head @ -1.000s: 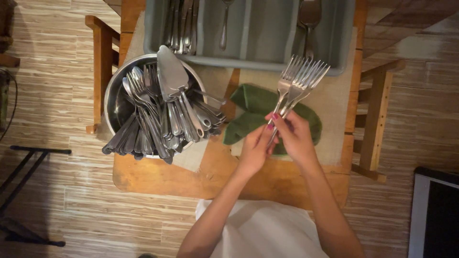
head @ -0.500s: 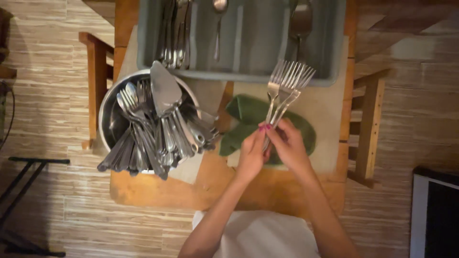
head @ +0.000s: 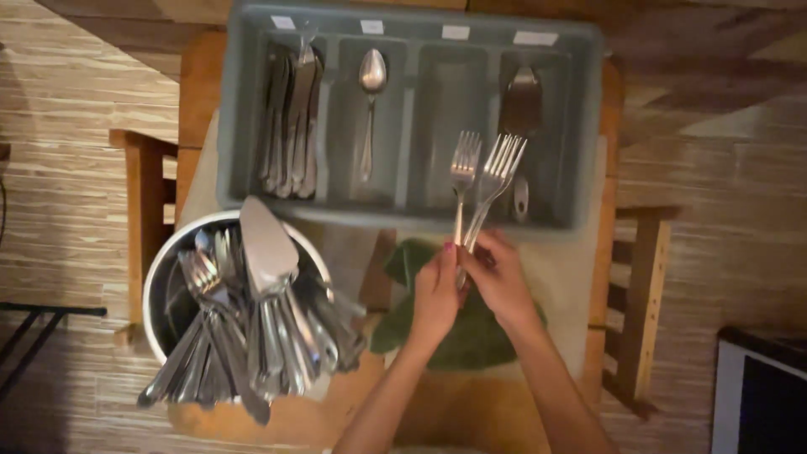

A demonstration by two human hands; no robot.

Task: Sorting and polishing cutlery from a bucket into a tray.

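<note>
Leftmost, a wooden chair [head: 143, 219] pushed against the wooden table [head: 286, 416], and just beside it a round white-rimmed metal bowl [head: 168, 286] heaped with loose steel cutlery [head: 218, 361], handles fanning out over the near rim, a broad flat steel cake server [head: 265, 248] lying on top. Further back, a grey plastic cutlery tray [head: 412, 214] with four long compartments: a bunch of table knives [head: 290, 118] in the first, a single steel spoon [head: 370, 109] in the second, nothing clearly seen lying in the third, a dark serving utensil [head: 521, 101] in the fourth. Near the middle, left hand [head: 437, 298] and right hand [head: 500, 282] pressed together, fingers clamped on the lower handles of two silver metal forks [head: 462, 168]; which hand grips which fork not clear. Tines pointing away, fanned slightly apart, raised above the tray's near wall, over the third compartment and the divider toward the fourth. Seemingly a sorting step, forks gathered and squared up in the grip. Probably calling next for lining the two handles up parallel and clearing the tray's front wall before any lowering. Under both hands a crumpled dark green cloth [head: 471, 340] on a pale mat. Far right, a second wooden chair [head: 647, 294]
</note>
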